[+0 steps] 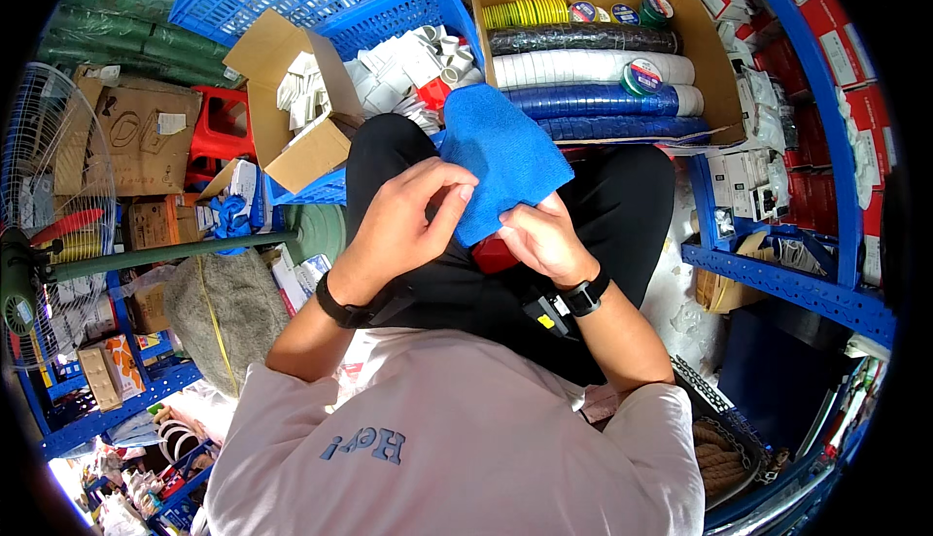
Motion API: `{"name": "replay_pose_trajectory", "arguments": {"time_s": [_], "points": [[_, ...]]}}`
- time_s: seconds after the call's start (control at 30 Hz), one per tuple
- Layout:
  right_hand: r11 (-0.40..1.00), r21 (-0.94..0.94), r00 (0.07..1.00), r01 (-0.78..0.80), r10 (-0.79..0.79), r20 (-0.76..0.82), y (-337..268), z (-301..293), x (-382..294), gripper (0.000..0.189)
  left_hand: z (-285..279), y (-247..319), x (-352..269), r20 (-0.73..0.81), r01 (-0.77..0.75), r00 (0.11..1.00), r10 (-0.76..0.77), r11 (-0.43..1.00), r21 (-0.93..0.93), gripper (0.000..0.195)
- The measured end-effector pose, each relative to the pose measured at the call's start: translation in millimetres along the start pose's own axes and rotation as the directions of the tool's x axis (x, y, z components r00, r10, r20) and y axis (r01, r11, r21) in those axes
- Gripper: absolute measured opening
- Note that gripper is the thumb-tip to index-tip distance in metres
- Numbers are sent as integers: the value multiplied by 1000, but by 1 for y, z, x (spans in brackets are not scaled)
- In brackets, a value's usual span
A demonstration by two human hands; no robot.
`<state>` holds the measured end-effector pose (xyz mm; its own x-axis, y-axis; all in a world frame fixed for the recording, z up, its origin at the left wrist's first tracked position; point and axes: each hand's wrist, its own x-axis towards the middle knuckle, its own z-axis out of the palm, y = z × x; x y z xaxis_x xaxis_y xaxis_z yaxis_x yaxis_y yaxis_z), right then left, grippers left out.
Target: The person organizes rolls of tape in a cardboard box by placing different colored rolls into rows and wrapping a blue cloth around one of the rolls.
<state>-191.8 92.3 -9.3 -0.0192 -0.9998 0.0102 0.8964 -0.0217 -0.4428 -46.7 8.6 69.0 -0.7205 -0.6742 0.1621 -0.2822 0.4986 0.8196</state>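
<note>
A blue microfibre cloth [503, 150] is spread above my lap, its upper end reaching toward the crates. My right hand [543, 241] grips its lower right edge, thumb in front and fingers partly behind. Over the cloth's left side lies my left hand [415, 211], thumb and forefinger tips almost together; whether they pinch the fabric is not clear. Below the cloth, a red object [496, 255] shows between my legs, mostly covered. A small black device with a yellow mark [547, 317] is near my right wrist.
Ahead are a blue plastic crate [408, 11] with white pipe fittings, an open carton [299, 106] of white parts, and a cardboard box [714, 91] of tape rolls. A caged fan [58, 208] stands left. Blue shelving [773, 266] with boxes borders the right.
</note>
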Motion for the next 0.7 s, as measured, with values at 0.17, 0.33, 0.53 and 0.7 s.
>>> {"name": "replay_pose_trajectory", "arguments": {"time_s": [0.17,0.33,0.53,0.7], "points": [[998,30,998,-52,51,21,-7,5,1,51,-2,-6,1,22,-163,987,161,982,94,10],[1000,11,982,24,-21,-186,-9,12,7,43,-18,-6,-7,-30,98,994,-102,989,-112,25],[998,-53,981,-36,25,-194,-7,6,11,48,-56,-27,-4,-142,-49,987,78,979,198,29],[996,-51,985,-73,64,-159,-5,6,11,48,-115,-61,8,-188,47,982,3,965,260,13]]}}
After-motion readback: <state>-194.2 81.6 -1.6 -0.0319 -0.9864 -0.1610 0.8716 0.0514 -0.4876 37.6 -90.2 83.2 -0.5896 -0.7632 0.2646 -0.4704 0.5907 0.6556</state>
